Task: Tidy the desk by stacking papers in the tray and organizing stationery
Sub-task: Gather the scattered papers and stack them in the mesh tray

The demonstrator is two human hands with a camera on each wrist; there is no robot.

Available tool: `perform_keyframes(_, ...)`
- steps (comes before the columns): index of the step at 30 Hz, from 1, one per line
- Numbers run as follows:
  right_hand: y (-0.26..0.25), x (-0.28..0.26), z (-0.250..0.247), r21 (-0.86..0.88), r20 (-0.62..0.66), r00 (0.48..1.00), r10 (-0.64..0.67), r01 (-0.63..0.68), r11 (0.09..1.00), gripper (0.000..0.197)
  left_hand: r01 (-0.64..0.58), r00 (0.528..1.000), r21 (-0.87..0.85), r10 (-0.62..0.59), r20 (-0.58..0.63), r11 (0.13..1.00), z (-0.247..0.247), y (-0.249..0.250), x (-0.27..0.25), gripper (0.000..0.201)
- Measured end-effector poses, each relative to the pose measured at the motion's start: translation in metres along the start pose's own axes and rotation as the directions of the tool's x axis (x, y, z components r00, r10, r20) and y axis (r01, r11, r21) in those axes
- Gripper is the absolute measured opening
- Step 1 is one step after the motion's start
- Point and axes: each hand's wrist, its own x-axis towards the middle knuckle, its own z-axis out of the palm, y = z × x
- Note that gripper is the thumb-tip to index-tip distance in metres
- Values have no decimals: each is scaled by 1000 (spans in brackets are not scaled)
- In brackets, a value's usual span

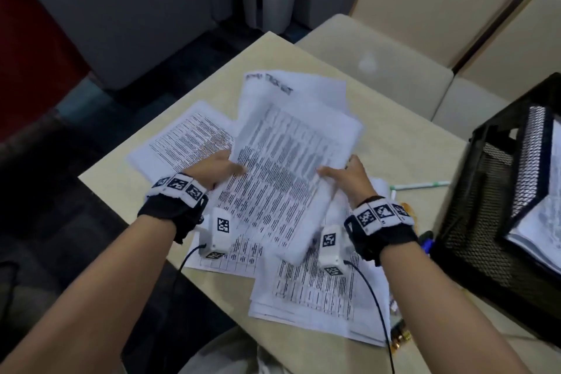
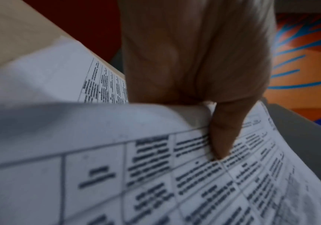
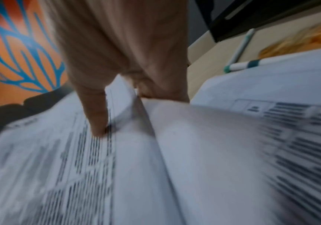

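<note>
A sheaf of printed papers [image 1: 291,161] is held up above the desk between both hands. My left hand [image 1: 217,168] grips its left edge, thumb on top and fingers underneath. In the left wrist view the thumb [image 2: 225,137] presses on the printed table of the papers [image 2: 156,175]. My right hand [image 1: 346,174] grips the right edge the same way; in the right wrist view its thumb [image 3: 96,115] lies on the sheets [image 3: 156,167]. More printed sheets [image 1: 315,291] lie loose on the desk under the hands. A black mesh tray [image 1: 513,206] with papers inside stands at the right.
A white pen with green bands [image 1: 422,184] lies between the papers and the tray, also in the right wrist view as pens [image 3: 240,50]. A blue item [image 1: 428,244] sits by the tray's foot. Beige chairs [image 1: 394,48] stand beyond the desk's far edge [image 1: 194,94].
</note>
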Motion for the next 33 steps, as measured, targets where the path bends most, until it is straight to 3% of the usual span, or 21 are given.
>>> perform_keyframes(2,5,-15,-6,-87,26,1000,14,-12,996,18,-4,1000,77,2,18,997,4,-9,2,54)
perform_keyframes(3,11,-20,-9,-153,-7,1000,14,-15,988,7,-18,1000,80,19,-7,997,4,-16,5,65)
perform_keyframes(4,19,-22,-14,-199,-60,998,9,-21,980,5,13,993,79,-4,-121,997,4,-21,7,81)
perform_keyframes(5,25,-23,-20,-234,-119,993,9,-37,972,4,90,944,35,-75,-321,995,2,-29,11,97)
perform_keyframes(6,31,-23,-26,-258,-182,983,5,-52,965,8,179,830,-62,-185,-526,982,-2,-36,10,107)
perform_keyframes(8,43,-24,-38,-315,-273,962,0,-90,945,13,349,577,-250,-417,-702,903,-3,-51,0,112)
perform_keyframes(10,52,-29,-41,-390,-291,957,-16,-103,915,10,419,434,-326,-503,-748,847,1,-60,-8,105)
perform_keyframes(11,54,-33,-39,-437,-287,958,-28,-105,893,14,414,404,-336,-502,-765,846,3,-63,-5,99)
perform_keyframes(12,57,-36,-35,-490,-278,959,-52,-94,867,25,407,402,-329,-490,-774,852,7,-62,-3,90)
perform_keyframes(14,61,-43,-22,-612,-241,969,-50,-112,783,51,377,474,-288,-450,-757,880,10,-58,3,72)
perform_keyframes(16,63,-49,-10,-698,-210,975,-74,-96,710,58,275,586,-261,-377,-718,925,6,-52,10,59)
perform_keyframes(18,64,-55,-5,-749,-193,974,-118,-69,659,54,148,609,-229,-272,-745,962,-2,-43,11,45)
perform_keyframes(21,70,-57,-8,-759,-174,976,-129,-49,649,41,-201,536,-96,27,-844,975,-13,-11,-7,38)
perform_keyframes(24,68,-60,-11,-766,-148,978,-147,-19,643,36,-477,342,119,309,-888,871,-36,30,-38,36)
perform_keyframes(25,66,-60,-12,-756,-135,981,-137,-12,654,36,-554,302,149,364,-881,819,-42,42,-49,29)
perform_keyframes(26,64,-60,-14,-737,-135,982,-132,-10,676,37,-624,307,138,404,-861,769,-47,51,-59,15)
perform_keyframes(27,63,-61,-16,-712,-166,979,-122,-33,701,36,-678,353,100,442,-825,728,-47,57,-68,6)
perform_keyframes(28,62,-61,-18,-687,-233,964,-128,-71,723,36,-703,421,49,470,-775,710,-46,59,-72,17)
perform_keyframes(29,61,-64,-23,-662,-322,938,-131,-124,739,37,-684,522,-4,485,-702,729,-40,59,-74,19)
perform_keyframes(31,65,-68,-32,-614,-460,881,-114,-223,758,48,-517,718,-35,411,-561,855,-18,46,-68,6)
perform_keyframes(33,71,-73,-42,-543,-481,875,-51,-252,801,60,-234,849,59,233,-475,970,10,21,-52,11)
